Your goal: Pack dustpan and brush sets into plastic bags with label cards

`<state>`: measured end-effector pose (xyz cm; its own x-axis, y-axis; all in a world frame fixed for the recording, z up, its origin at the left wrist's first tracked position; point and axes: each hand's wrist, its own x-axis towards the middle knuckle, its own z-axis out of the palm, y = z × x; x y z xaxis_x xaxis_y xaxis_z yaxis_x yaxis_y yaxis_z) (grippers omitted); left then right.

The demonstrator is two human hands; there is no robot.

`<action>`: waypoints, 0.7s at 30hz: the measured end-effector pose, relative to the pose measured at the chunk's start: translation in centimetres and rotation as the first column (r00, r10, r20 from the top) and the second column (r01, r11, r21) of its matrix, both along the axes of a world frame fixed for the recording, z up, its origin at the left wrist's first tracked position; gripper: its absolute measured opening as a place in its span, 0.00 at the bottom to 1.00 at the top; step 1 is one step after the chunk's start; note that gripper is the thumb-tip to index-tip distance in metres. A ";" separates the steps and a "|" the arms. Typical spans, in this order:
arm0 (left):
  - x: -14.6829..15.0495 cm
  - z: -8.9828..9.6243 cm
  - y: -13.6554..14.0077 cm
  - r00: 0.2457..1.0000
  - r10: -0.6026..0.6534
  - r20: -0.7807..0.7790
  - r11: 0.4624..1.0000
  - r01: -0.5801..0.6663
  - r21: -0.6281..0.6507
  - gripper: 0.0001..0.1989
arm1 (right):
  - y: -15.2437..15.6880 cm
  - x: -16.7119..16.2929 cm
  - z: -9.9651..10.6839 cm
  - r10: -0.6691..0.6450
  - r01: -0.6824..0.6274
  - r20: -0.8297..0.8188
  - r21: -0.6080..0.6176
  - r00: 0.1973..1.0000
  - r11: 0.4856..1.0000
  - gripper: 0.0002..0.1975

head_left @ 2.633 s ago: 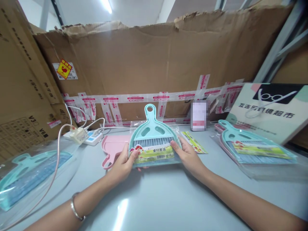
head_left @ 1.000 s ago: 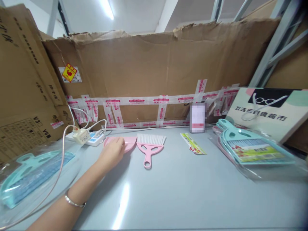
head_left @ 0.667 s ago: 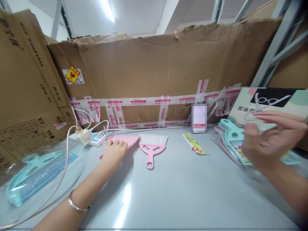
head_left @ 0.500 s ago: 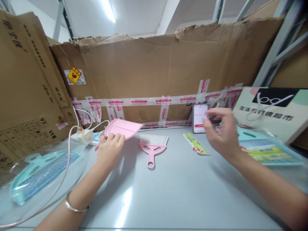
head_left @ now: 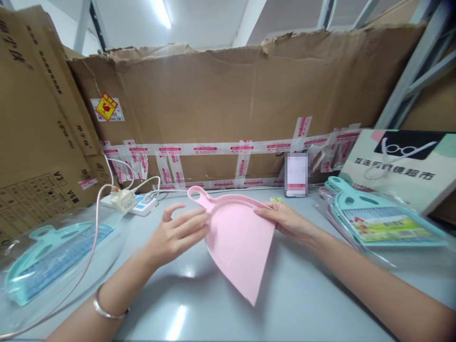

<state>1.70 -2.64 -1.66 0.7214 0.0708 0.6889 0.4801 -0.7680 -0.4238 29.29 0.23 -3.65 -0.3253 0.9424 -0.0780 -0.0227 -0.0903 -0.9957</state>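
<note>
A pink dustpan is held up over the table, tilted, its looped handle at the upper left and one corner pointing down. My right hand pinches its right edge, thumb on the front. At the opposite edge is my left hand, fingers stretched out and thumb apart; the fingertips meet the pan's left side, though I cannot tell how firmly they touch. The pink brush is out of sight, the pan covering where it lay. Only a bit of the green card shows above my right hand.
A phone leans against the cardboard at the back. Wrapped teal dustpan sets lie at the right and left. A power strip with a plug and cables sits back left; one cable runs down the left side. Cardboard walls the back.
The pink dustpan has come from the back left to the middle, turned with its handle up. My right hand has left the phone and taken its right edge; my left hand's fingers have opened.
</note>
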 end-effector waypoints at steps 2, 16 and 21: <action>0.4 -0.6 0.4 0.924 0.103 0.367 0.977 -0.023 -0.214 0.16 | -0.2 -0.7 -0.6 -0.175 0.175 -0.126 -0.014 0.976 0.985 0.18; 0.2 -2.2 2.6 0.319 0.668 0.672 0.443 0.556 -0.703 0.21 | 1.4 -0.7 -2.9 -0.247 0.216 0.010 0.446 0.969 0.868 0.25; -1.6 -1.6 3.9 0.223 0.624 0.749 0.579 0.511 -0.635 0.20 | 1.6 -0.9 -3.3 -0.300 -0.208 0.515 0.714 0.803 0.669 0.11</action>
<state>0.10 1.22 -3.27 -0.3745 0.8528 0.3639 0.0660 -0.3669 0.9279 28.40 1.79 -6.92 -0.4137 0.7811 0.4678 0.5570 0.6236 -0.5486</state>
